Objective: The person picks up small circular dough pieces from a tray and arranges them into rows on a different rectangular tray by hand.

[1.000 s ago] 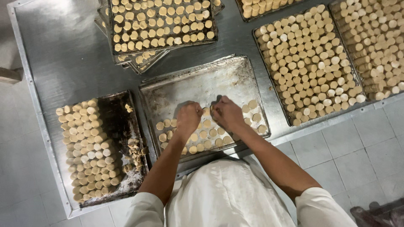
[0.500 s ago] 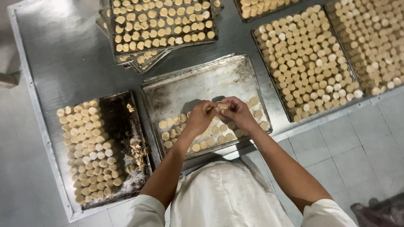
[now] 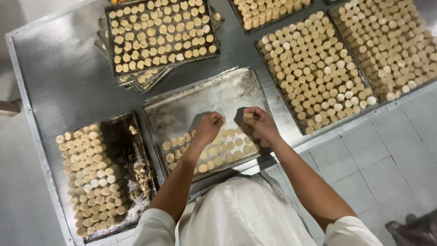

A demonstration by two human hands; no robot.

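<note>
Dough pieces fill the near part of the tray in front of me: small, pale tan, round discs with flat tops, set in close rows along its near edge. The far half of this tray is bare metal, dull and streaked with flour. I cannot count the pieces exactly, since my arms cover some; roughly three dozen show.

My left hand hangs over the middle of the tray, fingers curled inward and pinched together, though I cannot tell whether a piece is between them. My right hand is just beside it, fingers closed on one piece held above the rows.

The tray sits at the near edge of the steel table. I count six trays or stacks in view. A dark tray near the left corner carries rows of discs on its left side and a few crumbled bits along its right. A stack of trays at the far edge has its top one full. A full tray lies to the right, another beyond it at the right edge, and a partly seen one at the far edge.
</note>
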